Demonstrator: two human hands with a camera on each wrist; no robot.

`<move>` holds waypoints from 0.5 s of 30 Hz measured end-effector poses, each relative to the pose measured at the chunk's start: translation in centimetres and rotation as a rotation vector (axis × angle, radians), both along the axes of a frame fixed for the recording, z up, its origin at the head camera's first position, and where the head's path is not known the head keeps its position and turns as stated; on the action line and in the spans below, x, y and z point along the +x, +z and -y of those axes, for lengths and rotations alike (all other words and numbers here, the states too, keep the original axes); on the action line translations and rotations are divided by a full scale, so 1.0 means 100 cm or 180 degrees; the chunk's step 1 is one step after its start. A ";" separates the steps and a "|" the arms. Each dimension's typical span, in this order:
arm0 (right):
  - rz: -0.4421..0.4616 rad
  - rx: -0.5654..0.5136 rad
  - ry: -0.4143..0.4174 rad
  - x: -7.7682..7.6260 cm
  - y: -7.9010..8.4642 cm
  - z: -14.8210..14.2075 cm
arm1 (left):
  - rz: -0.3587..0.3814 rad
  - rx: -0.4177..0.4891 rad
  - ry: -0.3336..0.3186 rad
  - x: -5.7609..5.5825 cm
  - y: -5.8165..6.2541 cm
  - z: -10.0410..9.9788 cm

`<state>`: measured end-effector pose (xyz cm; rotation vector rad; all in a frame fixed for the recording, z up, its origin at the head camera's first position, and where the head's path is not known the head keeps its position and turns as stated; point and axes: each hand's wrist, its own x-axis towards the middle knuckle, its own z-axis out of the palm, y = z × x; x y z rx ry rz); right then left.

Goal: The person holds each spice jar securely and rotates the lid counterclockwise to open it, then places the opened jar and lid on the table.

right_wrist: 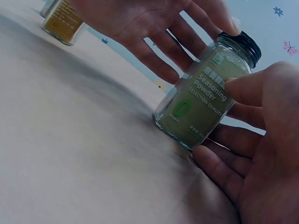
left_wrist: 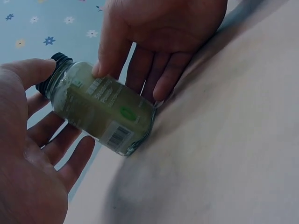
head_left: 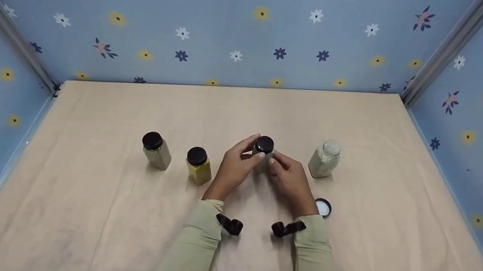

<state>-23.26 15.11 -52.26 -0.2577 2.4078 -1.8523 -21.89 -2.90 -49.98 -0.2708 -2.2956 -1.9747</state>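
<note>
Between both hands stands a square glass seasoning jar [right_wrist: 198, 100] of greenish powder, its black screw cap [head_left: 264, 144] on top and a "Seasoning Powder" label on its side. My left hand [head_left: 236, 165] holds it near the top, thumb at the cap and fingers behind the glass. From the other side, my right hand [head_left: 290, 179] grips the jar's body, thumb on the label. The jar's base is right at the tabletop in both wrist views. Beside the right wrist lies a loose black cap [head_left: 323, 208], white inside facing up, partly hidden by the forearm.
To the left stand a black-capped jar of grey-green powder [head_left: 157, 154] and a black-capped jar of yellow powder [head_left: 200, 170]. An uncapped jar with pale green contents [head_left: 324, 160] stands to the right. A beige cloth [head_left: 71, 206] covers the table, with flowered blue walls [head_left: 248, 23] around it.
</note>
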 end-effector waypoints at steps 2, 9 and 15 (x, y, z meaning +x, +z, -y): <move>-0.0016 -0.0021 -0.0003 0.000 0.000 0.000 | -0.0006 -0.0040 0.0039 0.000 0.000 -0.003; -0.0035 0.0056 0.0005 0.003 0.004 0.000 | -0.0010 -0.0293 0.0117 0.001 0.002 -0.007; 0.0023 0.0041 -0.0043 0.003 0.004 0.000 | 0.0031 -0.0325 0.0202 0.001 0.000 -0.010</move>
